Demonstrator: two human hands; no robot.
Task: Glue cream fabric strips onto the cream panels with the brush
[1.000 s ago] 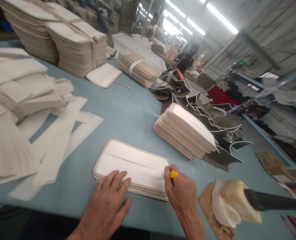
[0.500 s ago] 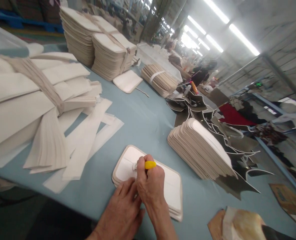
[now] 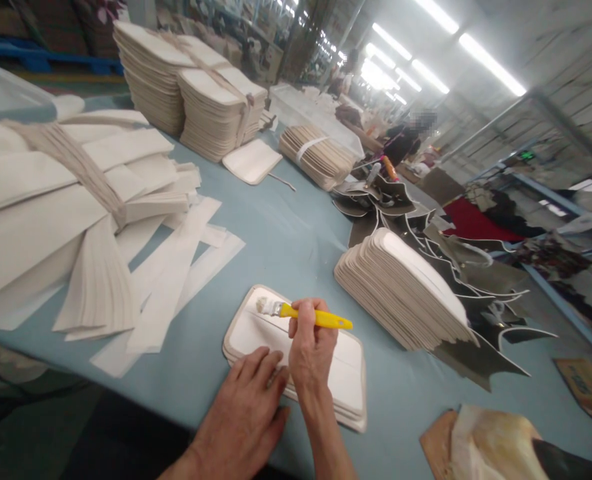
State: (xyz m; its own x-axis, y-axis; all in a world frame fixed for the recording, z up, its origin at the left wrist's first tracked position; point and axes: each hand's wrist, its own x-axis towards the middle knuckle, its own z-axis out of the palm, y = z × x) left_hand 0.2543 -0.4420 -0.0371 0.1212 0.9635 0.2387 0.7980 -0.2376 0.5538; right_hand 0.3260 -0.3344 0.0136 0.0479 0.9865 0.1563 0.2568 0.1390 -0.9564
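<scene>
A short pile of white rounded-corner panels with beige edges lies in front of me on the blue-green table. My right hand is closed around a yellow-handled paintbrush. Its white-coated bristles rest on or just over the top panel's far left part. My left hand lies palm down with fingers stretched out, its fingertips on the panel's near edge. To the right, a leaning stack of similar panels stands partly on dark grey pieces with white edging.
Bundled off-white strips cover the table's left side. Tied panel stacks stand at the back, beside a single loose panel and a banded bundle. At the front right sits a container with yellowish smears. People are farther off.
My right hand has turned, so the yellow handle now points right and the bristles have moved up and left on the panel. My left hand stays at the near edge.
</scene>
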